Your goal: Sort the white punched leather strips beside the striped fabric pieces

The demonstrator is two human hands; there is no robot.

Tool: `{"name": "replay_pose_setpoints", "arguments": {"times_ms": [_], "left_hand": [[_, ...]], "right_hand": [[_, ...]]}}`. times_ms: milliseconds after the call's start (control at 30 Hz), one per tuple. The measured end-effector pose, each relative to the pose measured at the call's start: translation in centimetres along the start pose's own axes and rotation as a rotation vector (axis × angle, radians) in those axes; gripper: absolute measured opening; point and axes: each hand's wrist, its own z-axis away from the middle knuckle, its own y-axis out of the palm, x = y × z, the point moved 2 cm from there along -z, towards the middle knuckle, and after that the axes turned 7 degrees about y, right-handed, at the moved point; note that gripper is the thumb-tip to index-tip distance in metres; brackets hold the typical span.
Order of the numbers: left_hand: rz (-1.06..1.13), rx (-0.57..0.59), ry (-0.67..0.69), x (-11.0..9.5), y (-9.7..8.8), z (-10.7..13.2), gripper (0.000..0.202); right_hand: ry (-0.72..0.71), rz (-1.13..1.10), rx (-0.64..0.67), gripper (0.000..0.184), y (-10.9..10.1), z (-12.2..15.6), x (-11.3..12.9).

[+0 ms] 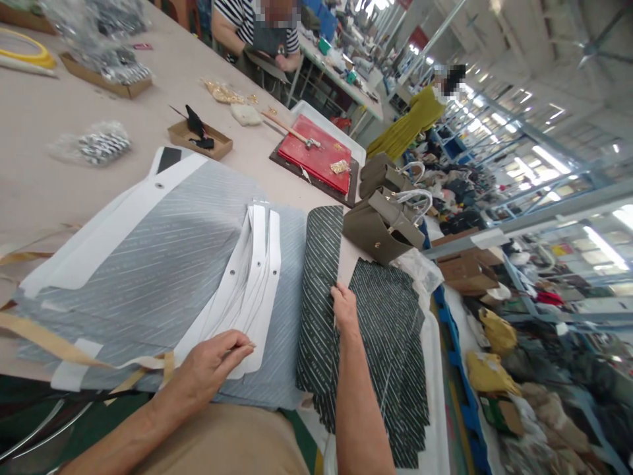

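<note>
My left hand [210,366] pinches the near end of a fanned stack of white strips [252,277] with metal eyelets, lying on grey striped fabric panels [163,264]. My right hand [343,309] grips the edge of a dark green striped fabric piece [320,290] that stands folded up over the grey panels. More dark green striped pieces [395,343] lie stacked to the right of it, by the table edge.
A red mat [316,153] with a hammer [295,134] and taupe handbags [383,221] sit beyond. A small cardboard tray [200,138], bagged metal parts [96,146] and boxes lie on the pink table [59,191]. Beige tape strips [54,343] trail left. A person sits at the far end.
</note>
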Motion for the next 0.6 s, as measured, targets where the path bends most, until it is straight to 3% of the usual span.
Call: {"name": "replay_pose_setpoints", "arguments": {"times_ms": [133,200,300,400,467,533,600], "left_hand": [[-0.061,-0.096,0.104,-0.3,0.4,0.2,0.033],[-0.094,-0.131,0.197,-0.4,0.6,0.2,0.034],[-0.172,-0.135,0.3,-0.8,0.6,-0.1,0.035],[-0.251,-0.118,0.367,-1.4,0.6,-0.5,0.041],[-0.28,-0.095,0.392,-1.7,0.7,-0.6,0.043],[-0.297,-0.071,0.409,-1.8,1.0,-0.7,0.042],[-0.307,-0.063,0.435,-1.9,1.1,-0.7,0.041]], "right_hand": [[0.25,0.233,-0.303,0.04,-9.7,2.0,-5.1],[0.34,0.339,-0.382,0.046,-13.8,3.2,-6.9],[0.382,0.408,-0.448,0.059,-16.7,5.1,-7.6],[0.243,0.352,-0.371,0.057,-14.5,7.2,-5.2],[0.04,0.174,-0.145,0.039,-10.5,8.9,-2.0],[-0.22,0.057,0.166,0.024,-5.9,10.9,1.8],[-0.454,0.067,0.336,0.023,-2.2,12.8,5.0]]}}
